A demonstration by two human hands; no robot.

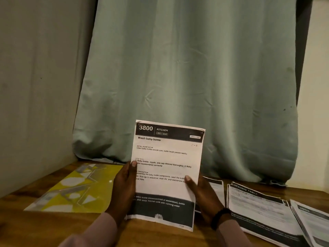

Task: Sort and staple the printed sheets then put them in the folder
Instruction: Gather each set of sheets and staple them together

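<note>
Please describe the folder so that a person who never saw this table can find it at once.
On the wooden table, look left of the printed sheet both hands hold upright. The folder lies flat there, the only yellow thing, with grey and white shapes.

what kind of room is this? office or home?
Probably a home corner, not an office: a wooden table pushed against a plain wall, and a crumpled green curtain hanging down to the tabletop. Printed sheets and a yellow folder lie on it.
</note>
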